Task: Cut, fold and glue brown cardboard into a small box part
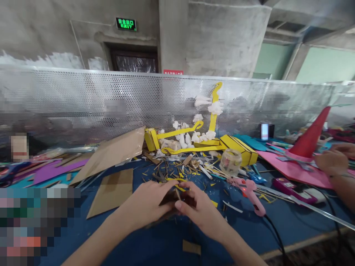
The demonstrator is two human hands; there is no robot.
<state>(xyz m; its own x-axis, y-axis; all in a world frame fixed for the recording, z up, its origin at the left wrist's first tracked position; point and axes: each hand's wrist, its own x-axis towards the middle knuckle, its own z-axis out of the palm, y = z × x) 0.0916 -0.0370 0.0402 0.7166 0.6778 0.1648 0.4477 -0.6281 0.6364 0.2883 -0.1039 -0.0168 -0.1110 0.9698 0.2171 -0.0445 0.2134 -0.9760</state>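
Close together at the middle of the blue table (pixel 177 245), my left hand (pixel 146 197) and my right hand (pixel 203 208) pinch a small bent piece of brown cardboard (pixel 167 199) between them. Fingers and thumbs of both hands are closed on its edges, and much of it is hidden. A yellow strip lies just beyond my fingertips, among cardboard and paper scraps (pixel 169 170). A pink hot glue gun (pixel 251 194) rests to the right of my right hand. Left of my left hand lies a flat cardboard sheet (pixel 115 190). A small cardboard scrap (pixel 191 247) is nearer to me.
Yellow cardboard shapes with white fluff (pixel 191 142) stand against a perforated metal screen (pixel 138 99). A clear jar (pixel 230 162) is before them. At right, another person's hand (pixel 331 161) touches a red cone (pixel 309 138) on pink sheets. A large cardboard panel (pixel 113 153) leans at left.
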